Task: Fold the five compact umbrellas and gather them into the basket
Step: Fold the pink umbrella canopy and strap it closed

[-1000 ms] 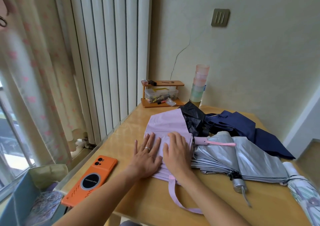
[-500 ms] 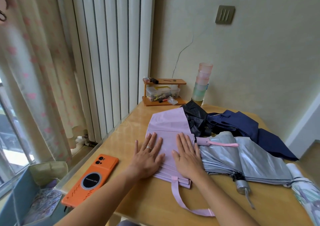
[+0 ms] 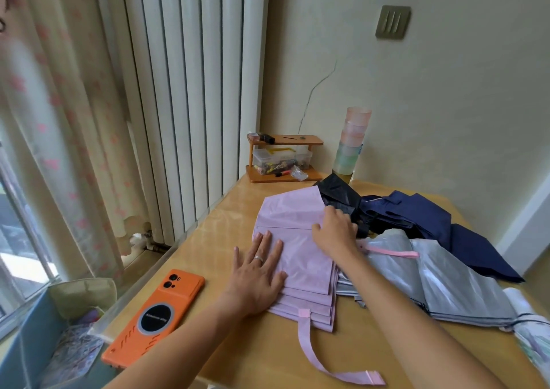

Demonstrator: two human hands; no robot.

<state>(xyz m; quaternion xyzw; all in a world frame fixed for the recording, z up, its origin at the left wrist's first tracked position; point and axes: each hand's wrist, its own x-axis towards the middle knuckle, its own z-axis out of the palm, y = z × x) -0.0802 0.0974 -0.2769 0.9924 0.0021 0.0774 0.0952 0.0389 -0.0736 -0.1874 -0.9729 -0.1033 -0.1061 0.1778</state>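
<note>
Home: floral curtain (image 3: 59,156), wooden table (image 3: 226,225).

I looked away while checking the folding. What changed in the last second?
The right hand slid from the near part of the lilac umbrella to its far right edge, beside the black umbrella, fingers now curled there; whether they hold fabric is unclear. The left hand stayed flat on it; the silver umbrella, navy umbrella and orange phone lie as before.
</note>
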